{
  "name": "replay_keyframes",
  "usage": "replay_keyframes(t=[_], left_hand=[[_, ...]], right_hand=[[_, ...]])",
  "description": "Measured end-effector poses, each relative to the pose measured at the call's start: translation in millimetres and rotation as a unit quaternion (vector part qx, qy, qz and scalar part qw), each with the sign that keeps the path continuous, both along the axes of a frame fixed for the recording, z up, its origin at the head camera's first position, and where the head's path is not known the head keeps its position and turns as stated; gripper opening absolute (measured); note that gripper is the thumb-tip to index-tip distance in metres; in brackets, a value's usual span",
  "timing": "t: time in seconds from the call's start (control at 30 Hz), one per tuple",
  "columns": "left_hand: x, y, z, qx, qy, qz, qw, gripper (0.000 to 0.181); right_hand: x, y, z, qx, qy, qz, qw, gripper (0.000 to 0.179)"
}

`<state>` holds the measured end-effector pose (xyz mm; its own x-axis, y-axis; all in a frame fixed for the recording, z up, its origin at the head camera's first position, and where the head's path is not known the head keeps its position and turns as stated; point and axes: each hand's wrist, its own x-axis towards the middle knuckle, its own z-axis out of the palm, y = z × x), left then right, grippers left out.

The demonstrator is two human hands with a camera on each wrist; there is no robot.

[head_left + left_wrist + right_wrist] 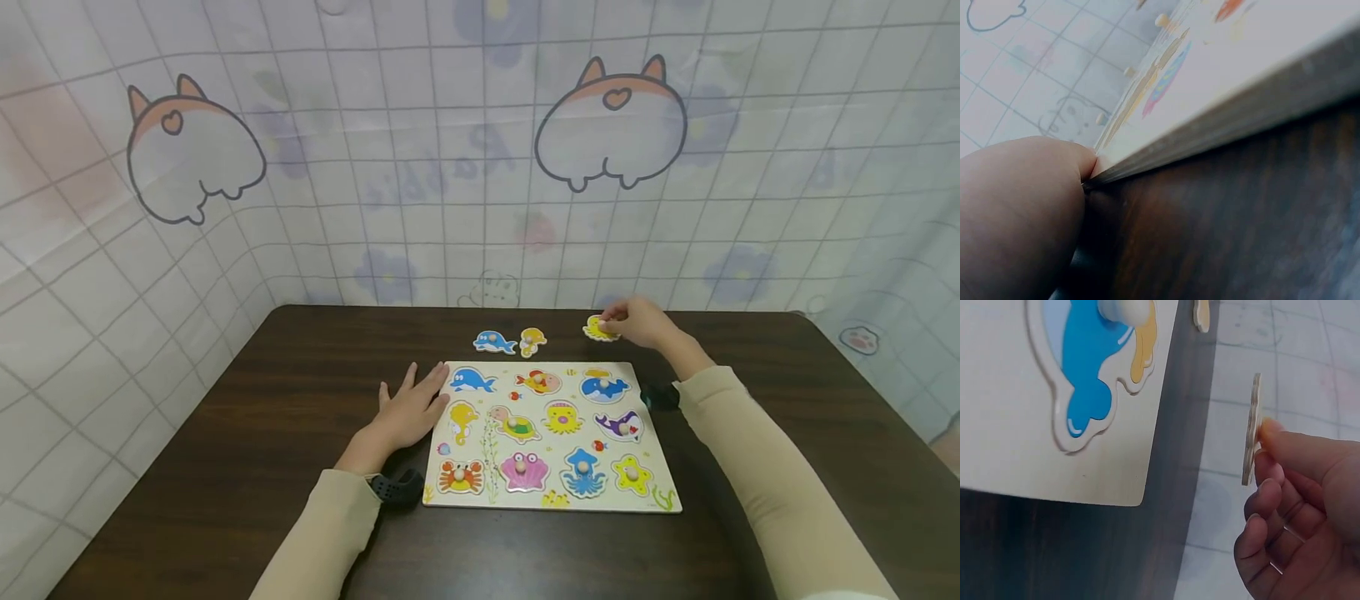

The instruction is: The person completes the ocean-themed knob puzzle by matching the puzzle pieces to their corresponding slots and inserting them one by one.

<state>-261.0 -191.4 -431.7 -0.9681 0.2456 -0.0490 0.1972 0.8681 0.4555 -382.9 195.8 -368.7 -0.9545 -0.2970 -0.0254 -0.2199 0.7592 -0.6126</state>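
Note:
My right hand (637, 321) pinches a yellow puzzle piece (595, 329) with a wavy outline, beyond the back right corner of the puzzle board (547, 500). In the right wrist view the piece (1250, 437) stands edge-on at the thumb and fingertips. My left hand (405, 414) lies with fingers spread at the board's left edge, fingertips near its back left corner. The left wrist view shows part of that hand (1022, 212) against the board's edge (1222, 115). Knobbed pieces such as a crab (461, 477), a shell (524, 472) and a starfish (632, 475) sit in the board.
Behind the board, a blue dolphin piece (493, 342) and a yellow seahorse piece (532, 340) lie on the dark wooden table (247, 467). A patterned, gridded curtain (420, 208) hangs along the table's back edge.

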Motion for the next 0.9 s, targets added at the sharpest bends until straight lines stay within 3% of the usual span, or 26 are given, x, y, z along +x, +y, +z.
replay_keyframes(t=[0.27, 0.53, 0.9], left_hand=[[0.8, -0.3, 2.1, -0.001, 0.001, 0.001, 1.0000, 0.064], [1.4, 1.1, 2.5, 0.004, -0.001, -0.001, 1.0000, 0.064], [0.7, 0.8, 0.5, -0.001, -0.002, -0.001, 1.0000, 0.065]], right_hand=[[20.2, 1.6, 6.4, 0.007, 0.039, 0.037, 0.9985, 0.024], [40.1, 2.8, 12.4, 0.015, 0.058, 0.048, 0.9970, 0.025], [68.4, -5.9, 13.0, 0.029, 0.057, 0.074, 0.9952, 0.023]])
